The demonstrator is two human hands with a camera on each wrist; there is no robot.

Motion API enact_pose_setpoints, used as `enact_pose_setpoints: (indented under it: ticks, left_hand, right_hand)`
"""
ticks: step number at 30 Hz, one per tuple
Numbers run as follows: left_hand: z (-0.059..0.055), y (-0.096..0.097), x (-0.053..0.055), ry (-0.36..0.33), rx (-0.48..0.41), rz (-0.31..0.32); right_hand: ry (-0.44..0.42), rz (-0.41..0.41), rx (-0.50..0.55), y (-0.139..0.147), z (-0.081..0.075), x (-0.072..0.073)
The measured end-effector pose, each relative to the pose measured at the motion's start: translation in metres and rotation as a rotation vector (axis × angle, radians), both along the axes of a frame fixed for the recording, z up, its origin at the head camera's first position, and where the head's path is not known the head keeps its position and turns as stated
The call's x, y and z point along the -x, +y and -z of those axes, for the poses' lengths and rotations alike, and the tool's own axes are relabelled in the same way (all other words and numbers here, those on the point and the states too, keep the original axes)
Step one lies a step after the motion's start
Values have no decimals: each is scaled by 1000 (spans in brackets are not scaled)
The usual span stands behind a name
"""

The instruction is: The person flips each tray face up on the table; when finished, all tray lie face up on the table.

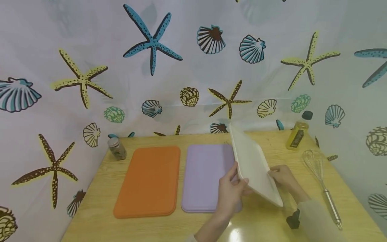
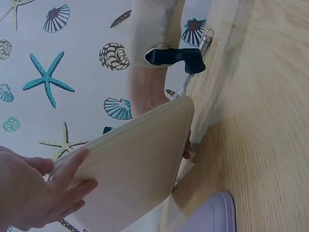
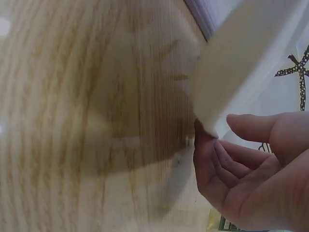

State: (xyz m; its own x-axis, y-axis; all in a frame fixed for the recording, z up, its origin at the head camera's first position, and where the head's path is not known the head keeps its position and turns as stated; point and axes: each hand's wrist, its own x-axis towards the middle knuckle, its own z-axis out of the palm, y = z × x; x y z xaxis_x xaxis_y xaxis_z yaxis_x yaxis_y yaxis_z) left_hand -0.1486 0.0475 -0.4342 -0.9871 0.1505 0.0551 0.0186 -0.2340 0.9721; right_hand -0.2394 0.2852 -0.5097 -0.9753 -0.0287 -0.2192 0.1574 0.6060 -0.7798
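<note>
Left hand [image 1: 228,193] and right hand [image 1: 283,176] grip one tilted white rectangular board [image 1: 252,161], apparently mid-positioning; levelling seems called for.

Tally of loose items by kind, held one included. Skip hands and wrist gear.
Boards: 3 (orange board, purple board, white board)
Jar: 1
Bottle: 1
Whisk: 1
Total: 6

The head view looks forward and down over the bench [image 1: 93,208]; left wrist, tipped sideways, sits close, right wrist closer yet, and both catch the white board [image 2: 140,164]!
</note>
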Motion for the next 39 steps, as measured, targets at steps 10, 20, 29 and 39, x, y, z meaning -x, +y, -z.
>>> enact_pose_setpoints:
  ticks: [10, 20, 29, 39]
  left_hand:
    - [7, -17, 7, -85, 74, 153]
    - [22, -28, 13, -149, 76, 195]
    - [43, -35, 26, -207, 62, 240]
    - [54, -13, 35, -260, 130, 262]
  right_hand:
    - [-145, -7, 293, 29, 16, -11]
    - [-156, -9, 385, 49, 16, -23]
    - [-115, -53, 286, 73, 1, -36]
    - [-117, -64, 210, 106, -5, -30]
